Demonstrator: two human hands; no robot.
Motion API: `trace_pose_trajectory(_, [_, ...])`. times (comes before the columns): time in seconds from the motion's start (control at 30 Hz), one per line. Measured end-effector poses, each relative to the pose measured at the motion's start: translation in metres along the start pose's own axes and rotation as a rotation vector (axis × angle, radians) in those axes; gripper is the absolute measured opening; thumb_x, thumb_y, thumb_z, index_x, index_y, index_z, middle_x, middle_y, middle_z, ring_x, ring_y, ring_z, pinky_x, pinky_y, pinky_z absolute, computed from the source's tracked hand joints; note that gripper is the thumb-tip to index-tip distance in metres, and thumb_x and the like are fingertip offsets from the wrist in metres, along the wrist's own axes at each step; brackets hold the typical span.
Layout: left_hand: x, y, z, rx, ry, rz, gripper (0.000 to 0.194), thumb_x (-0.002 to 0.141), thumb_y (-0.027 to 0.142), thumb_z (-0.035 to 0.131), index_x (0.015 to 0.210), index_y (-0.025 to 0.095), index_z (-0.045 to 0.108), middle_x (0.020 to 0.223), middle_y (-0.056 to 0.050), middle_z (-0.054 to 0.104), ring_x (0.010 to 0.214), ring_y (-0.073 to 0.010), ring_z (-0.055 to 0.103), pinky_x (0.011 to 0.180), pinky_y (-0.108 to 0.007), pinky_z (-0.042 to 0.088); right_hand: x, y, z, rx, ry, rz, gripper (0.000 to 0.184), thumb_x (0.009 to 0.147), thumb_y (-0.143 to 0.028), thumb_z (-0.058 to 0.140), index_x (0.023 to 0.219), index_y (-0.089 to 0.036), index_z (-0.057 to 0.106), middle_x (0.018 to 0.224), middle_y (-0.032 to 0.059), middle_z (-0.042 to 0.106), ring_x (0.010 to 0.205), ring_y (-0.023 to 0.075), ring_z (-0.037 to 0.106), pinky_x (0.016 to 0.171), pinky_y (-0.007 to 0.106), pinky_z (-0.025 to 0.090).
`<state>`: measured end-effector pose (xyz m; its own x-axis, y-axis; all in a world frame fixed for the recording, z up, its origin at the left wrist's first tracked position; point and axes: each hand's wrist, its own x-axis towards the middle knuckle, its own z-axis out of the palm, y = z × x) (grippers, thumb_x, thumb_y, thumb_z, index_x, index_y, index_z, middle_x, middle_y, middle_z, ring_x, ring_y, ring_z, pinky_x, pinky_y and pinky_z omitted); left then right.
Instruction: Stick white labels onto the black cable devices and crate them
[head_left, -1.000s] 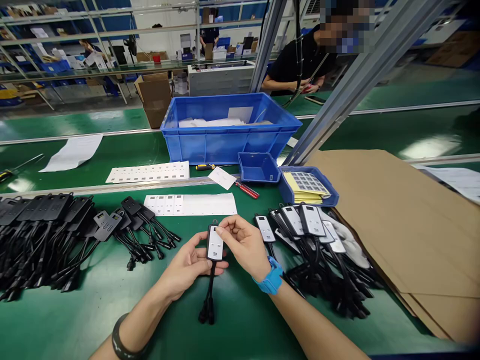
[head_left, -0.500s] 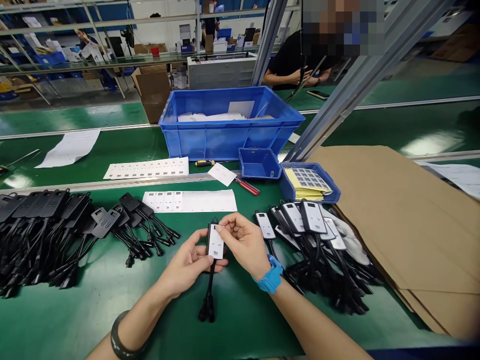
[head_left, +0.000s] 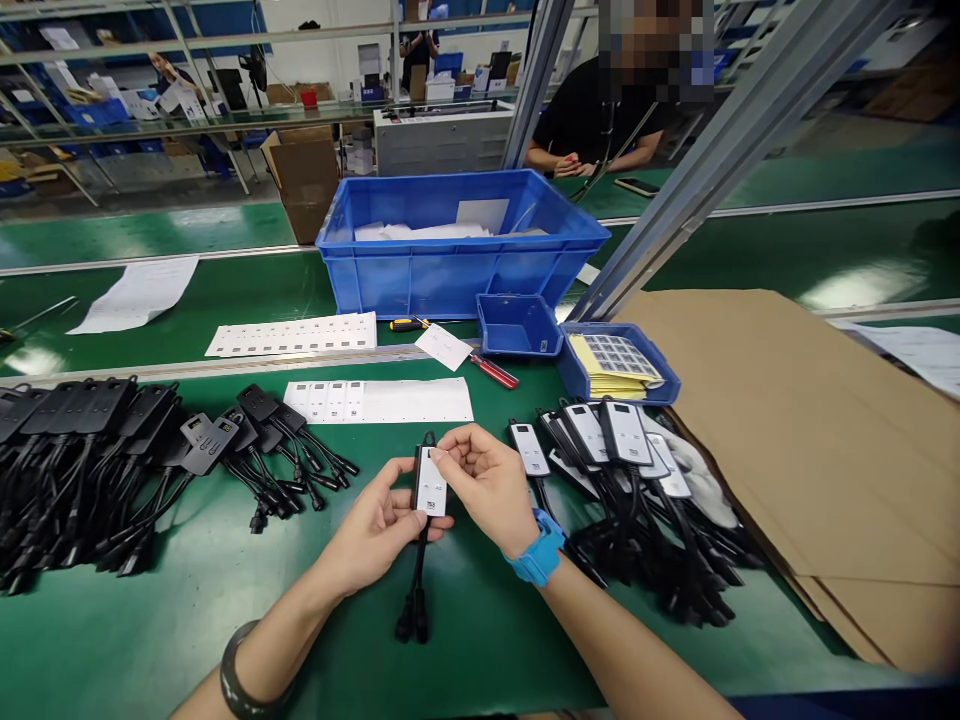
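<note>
My left hand (head_left: 371, 535) grips a small black cable device (head_left: 429, 482) with a white label on its face, its two black cables hanging down to plugs (head_left: 411, 625) on the green belt. My right hand (head_left: 487, 485) pinches the label's upper right corner with thumb and forefinger. A pile of unlabelled black devices (head_left: 112, 450) lies to the left. A row of labelled ones (head_left: 607, 440) lies to the right. A white label sheet (head_left: 379, 400) lies just beyond my hands.
A large blue crate (head_left: 450, 270) stands behind, with a small blue bin (head_left: 517, 325) and a blue tray of label sheets (head_left: 619, 365). A red-handled screwdriver (head_left: 491, 372) lies near them. Brown cardboard (head_left: 810, 440) covers the right. A person in black works across the line.
My hands and the device have stayed almost still; the view has shifted slightly downward. The person opposite has lowered their hands.
</note>
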<state>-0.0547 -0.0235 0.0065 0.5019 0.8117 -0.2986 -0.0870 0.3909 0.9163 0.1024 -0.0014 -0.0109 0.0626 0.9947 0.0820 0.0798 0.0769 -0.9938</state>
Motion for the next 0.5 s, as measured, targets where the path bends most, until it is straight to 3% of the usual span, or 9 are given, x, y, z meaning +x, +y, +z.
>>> trace_pose_trajectory(0.07, [0.0, 0.0, 0.0, 0.004, 0.009, 0.002, 0.041, 0.088, 0.028, 0.058, 0.123, 0.018, 0.038, 0.097, -0.011, 0.069, 0.095, -0.0247, 0.068, 0.089, -0.042, 0.051, 0.0, 0.001, -0.002, -0.016, -0.007, 0.0, 0.013, 0.081, -0.03, 0.063, 0.088, -0.019, 0.059, 0.065, -0.0037, 0.051, 0.056, 0.0109, 0.049, 0.051, 0.023, 0.043])
trace_pose_trajectory(0.17, [0.001, 0.0, 0.0, 0.001, 0.029, 0.003, 0.037, 0.087, 0.025, 0.059, 0.118, 0.018, 0.039, 0.094, -0.01, 0.07, 0.091, -0.0242, 0.069, 0.087, -0.041, 0.052, 0.002, 0.003, -0.005, -0.088, -0.023, -0.016, 0.029, 0.081, -0.031, 0.064, 0.107, -0.022, 0.055, 0.065, -0.0061, 0.045, 0.055, 0.011, 0.046, 0.051, 0.022, 0.041])
trace_pose_trajectory(0.33, [0.001, 0.002, -0.006, -0.13, 0.059, -0.026, 0.031, 0.085, 0.024, 0.055, 0.113, 0.017, 0.041, 0.092, -0.011, 0.072, 0.087, -0.027, 0.071, 0.086, -0.046, 0.052, 0.003, 0.012, -0.002, -0.235, -0.121, -0.029, 0.036, 0.081, -0.037, 0.064, 0.112, -0.022, 0.054, 0.081, -0.0017, 0.046, 0.066, 0.0128, 0.047, 0.057, 0.024, 0.044])
trace_pose_trajectory(0.5, [0.004, 0.001, -0.011, -0.247, 0.075, 0.026, 0.029, 0.091, 0.036, 0.044, 0.111, 0.016, 0.048, 0.095, -0.011, 0.071, 0.082, -0.0242, 0.07, 0.075, -0.04, 0.056, -0.003, 0.014, 0.006, -0.208, -0.323, -0.018, 0.075, 0.071, -0.038, 0.075, 0.136, -0.023, 0.04, 0.102, 0.0058, 0.056, 0.081, 0.0182, 0.054, 0.066, 0.03, 0.05])
